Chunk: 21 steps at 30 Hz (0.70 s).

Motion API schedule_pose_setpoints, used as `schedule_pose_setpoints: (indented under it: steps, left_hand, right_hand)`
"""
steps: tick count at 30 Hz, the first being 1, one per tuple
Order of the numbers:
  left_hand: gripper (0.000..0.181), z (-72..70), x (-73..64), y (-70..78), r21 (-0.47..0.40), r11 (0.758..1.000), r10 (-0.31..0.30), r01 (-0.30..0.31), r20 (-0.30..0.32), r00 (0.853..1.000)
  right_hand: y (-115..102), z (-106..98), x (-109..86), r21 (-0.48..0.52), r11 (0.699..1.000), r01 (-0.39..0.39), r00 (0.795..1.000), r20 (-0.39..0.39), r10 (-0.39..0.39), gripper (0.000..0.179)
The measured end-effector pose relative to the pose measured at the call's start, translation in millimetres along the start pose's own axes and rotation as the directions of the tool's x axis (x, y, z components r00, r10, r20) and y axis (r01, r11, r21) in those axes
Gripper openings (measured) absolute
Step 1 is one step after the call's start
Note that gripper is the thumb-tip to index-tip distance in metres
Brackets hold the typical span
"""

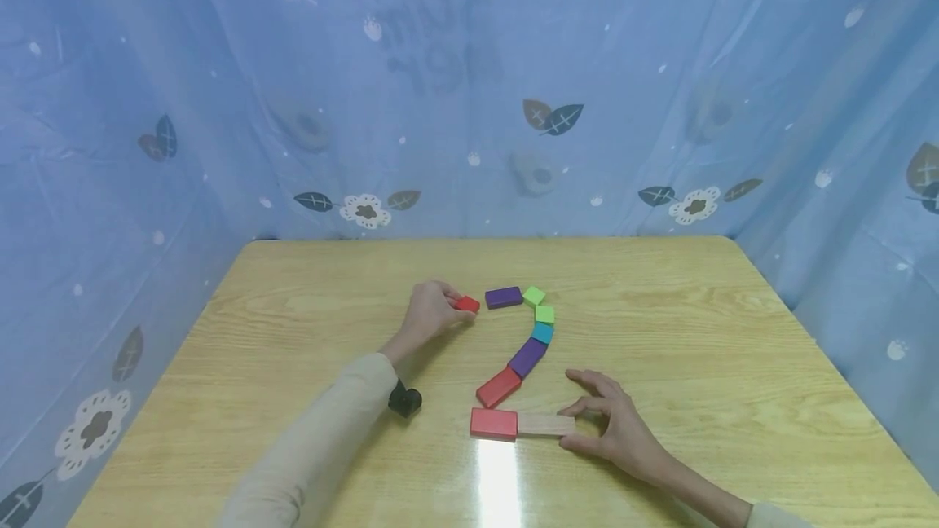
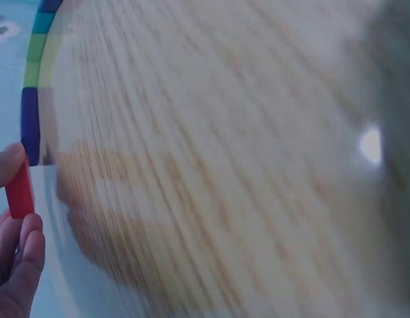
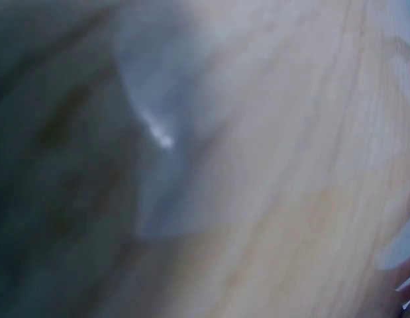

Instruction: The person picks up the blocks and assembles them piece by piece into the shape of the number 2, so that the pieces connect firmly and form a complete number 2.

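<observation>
My left hand (image 1: 433, 308) pinches a small red block (image 1: 468, 305) between thumb and fingers, just left of a purple block (image 1: 503, 297). In the left wrist view the same red block (image 2: 20, 189) stands in those fingers, close to the purple block's end. My right hand (image 1: 612, 430) pinches the right end of a plain wooden block (image 1: 546, 424), thumb at its near edge and a finger at its far edge. This block lies end to end with a red block (image 1: 494, 423). In the right wrist view only a bit of the hand shows at the edge.
Between the two ends curves a line of blocks: two green cubes (image 1: 544, 314), a blue cube (image 1: 542, 333), a purple block (image 1: 527, 358) and a red block (image 1: 499, 387). A black object (image 1: 405, 400) is by the left sleeve. Blue curtains (image 1: 469, 104) surround the wooden table (image 1: 330, 275).
</observation>
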<state>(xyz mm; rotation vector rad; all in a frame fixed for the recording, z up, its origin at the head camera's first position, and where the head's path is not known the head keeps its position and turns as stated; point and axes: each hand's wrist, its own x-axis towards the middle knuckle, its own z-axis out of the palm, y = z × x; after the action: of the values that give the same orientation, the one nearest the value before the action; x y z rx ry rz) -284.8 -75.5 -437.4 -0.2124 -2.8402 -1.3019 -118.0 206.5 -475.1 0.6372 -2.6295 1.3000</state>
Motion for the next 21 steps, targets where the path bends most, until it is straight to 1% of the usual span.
schedule_pose_setpoints:
  steps: [5, 9, 15, 21]
  left_hand:
    - [0.033, 1.7, 1.1, -1.5, 0.016, 1.0, 0.005, -0.005, 0.01, 1.0]
    - [0.033, 3.5, 1.5, -0.2, 0.041, 0.999, -0.004, 0.003, 0.013, 1.0]
    - [0.033, 7.3, 1.4, 3.2, 0.04, 0.999, -0.002, 0.002, 0.006, 1.0]
    - [0.033, 10.4, 1.1, 5.1, 0.045, 0.999, -0.023, 0.022, 0.009, 1.0]
  right_hand:
    - [0, 0, 0.1, -0.004, 1.0, 0.007, 1.0, 0.0, -0.007, 0.024]
    - [-1, 0, 0.7, -0.007, 1.0, 0.012, 1.0, -0.005, -0.012, 0.025]
    - [-2, 1, 0.1, -0.017, 1.0, 0.012, 1.0, -0.013, -0.012, 0.025]
    - [-2, 2, -1.5, -0.017, 1.0, -0.008, 1.0, -0.01, 0.008, 0.024]
